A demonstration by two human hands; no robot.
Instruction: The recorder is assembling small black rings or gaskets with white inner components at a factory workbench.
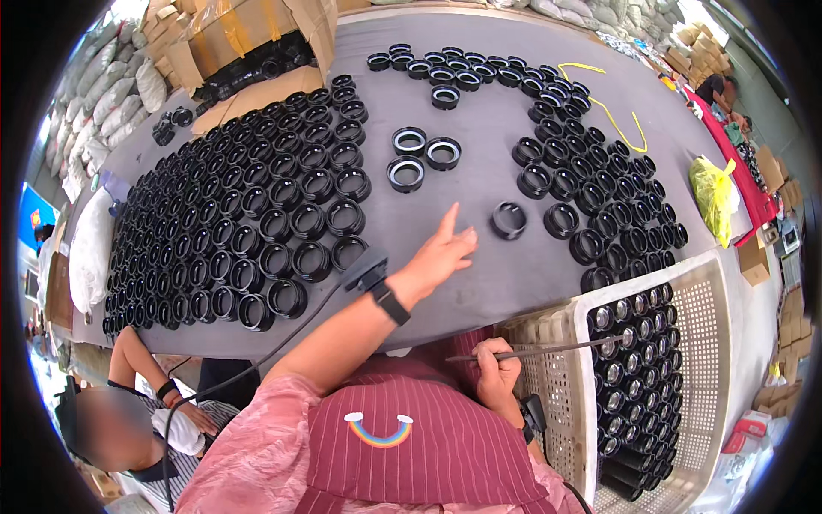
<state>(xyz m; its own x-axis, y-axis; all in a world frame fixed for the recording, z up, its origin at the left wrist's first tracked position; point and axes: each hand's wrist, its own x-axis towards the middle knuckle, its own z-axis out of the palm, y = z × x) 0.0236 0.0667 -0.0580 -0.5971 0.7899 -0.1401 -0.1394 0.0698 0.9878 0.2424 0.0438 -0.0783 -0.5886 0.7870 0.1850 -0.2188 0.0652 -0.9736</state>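
Observation:
My left hand (441,255) reaches out over the grey table with its fingers apart and nothing in it. Closest to it is a single black ring (509,220), just off to the right and not touched. Farther in lie three black rings with pale inner rims (406,173), grouped together. My right hand (498,373) is closed around a thin dark rod (565,348), low at the table's front edge. The rod points right, across the rim of a pale plastic crate (552,403). Inside that crate stand rows of black cylindrical parts with shiny tops (629,336).
Dense rows of black rings (274,224) cover the table's left half; more rings (591,197) spread along the right and far side. A cardboard box (231,43) with black parts stands far left. Yellow strap pieces (629,137) lie right. Another person (141,420) sits lower left.

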